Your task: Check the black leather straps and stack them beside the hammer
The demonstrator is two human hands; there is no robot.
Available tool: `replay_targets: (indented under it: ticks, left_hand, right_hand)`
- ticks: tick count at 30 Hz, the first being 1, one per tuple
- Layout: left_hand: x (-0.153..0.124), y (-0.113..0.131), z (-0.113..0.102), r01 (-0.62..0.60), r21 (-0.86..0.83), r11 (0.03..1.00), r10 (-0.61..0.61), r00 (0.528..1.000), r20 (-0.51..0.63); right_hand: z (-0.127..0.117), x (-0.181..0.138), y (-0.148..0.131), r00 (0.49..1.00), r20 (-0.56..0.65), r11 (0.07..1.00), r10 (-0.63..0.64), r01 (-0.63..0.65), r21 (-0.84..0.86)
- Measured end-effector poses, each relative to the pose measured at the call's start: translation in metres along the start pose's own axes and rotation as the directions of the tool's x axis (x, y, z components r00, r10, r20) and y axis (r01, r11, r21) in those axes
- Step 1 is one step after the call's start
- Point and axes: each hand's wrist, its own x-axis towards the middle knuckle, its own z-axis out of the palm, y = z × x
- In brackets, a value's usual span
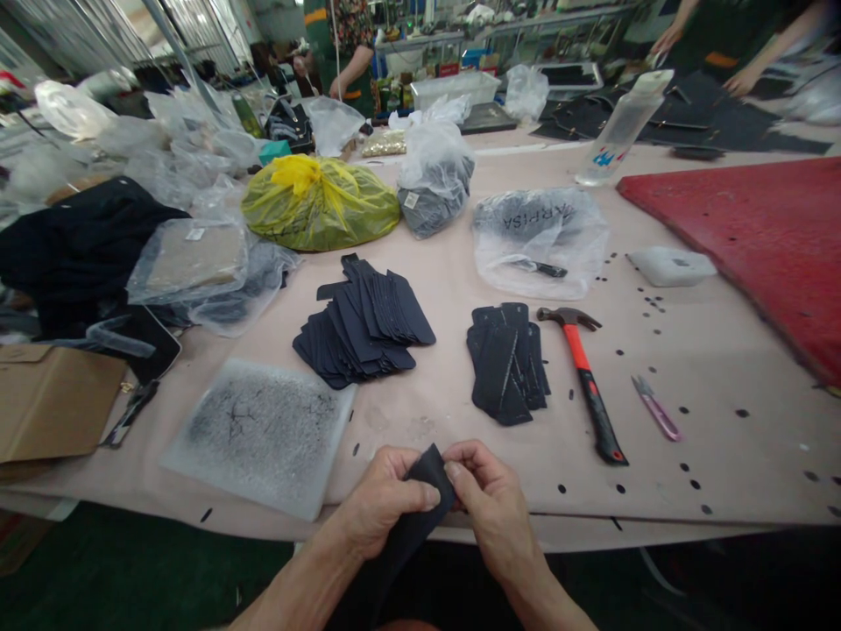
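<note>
Between my hands, at the table's near edge, is a dark navy fabric piece (430, 473). My left hand (387, 495) is closed on it, the thumb lying flat across its face. The fingertips of my right hand (483, 491) pinch its right edge near the top. The lower part of the piece merges with dark clothing below. Beyond my hands lies a fanned stack of dark navy pieces (361, 324). A smaller pile of dark pieces (505, 364) with pale marks along some edges sits to its right.
Right of the piles lie a claw hammer (584, 381) and pink-handled thread snips (657, 407). A translucent board (263, 434) is at left, by a cardboard box (59, 403). Behind are a yellow bag (319, 206), a clear bottle (621, 131) and a red board (742, 237). Other people stand across the table.
</note>
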Motion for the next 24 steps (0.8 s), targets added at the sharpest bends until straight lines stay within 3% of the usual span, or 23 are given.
replay_targets:
  ticks: [1, 3, 6, 9, 14, 17, 21, 24]
  left_hand:
    - [0.0, -0.002, -0.001, 0.009, 0.019, 1.0, -0.008, 1.0, -0.028]
    - [0.0, -0.004, -0.004, 0.012, 0.075, 0.997, -0.007, 0.998, -0.068]
    - [0.0, -0.002, -0.008, 0.007, 0.201, 0.98, 0.016, 0.994, -0.111]
    - [-0.003, 0.006, -0.008, 0.001, 0.331, 0.944, 0.043, 0.991, -0.128]
    - [-0.01, 0.021, -0.002, -0.023, 0.509, 0.861, 0.1, 0.987, -0.125]
    - [-0.012, 0.024, -0.001, -0.064, 0.564, 0.823, 0.148, 0.983, -0.104]
    - [-0.013, 0.022, -0.003, -0.093, 0.633, 0.769, 0.183, 0.98, -0.078]
    - [-0.015, 0.021, -0.005, -0.128, 0.667, 0.734, 0.205, 0.978, -0.038]
  right_hand:
    - [-0.002, -0.002, -0.004, 0.993, 0.005, 0.98, -0.114, 0.113, -0.162]
    - [-0.006, -0.006, -0.012, 0.946, 0.076, 0.846, -0.316, 0.317, -0.429]
    - [-0.009, -0.012, -0.022, 0.899, 0.241, 0.712, -0.367, 0.438, -0.549]
    - [-0.007, -0.013, -0.023, 0.89, 0.301, 0.698, -0.342, 0.455, -0.553]
    - [0.002, -0.013, -0.015, 0.864, 0.229, 0.604, -0.449, 0.482, -0.635]
    - [0.004, -0.012, -0.014, 0.867, 0.233, 0.571, -0.44, 0.471, -0.673]
    - [0.003, -0.011, -0.016, 0.902, 0.284, 0.62, -0.326, 0.43, -0.656]
    - [0.002, -0.01, -0.015, 0.899, 0.323, 0.652, -0.295, 0.437, -0.62]
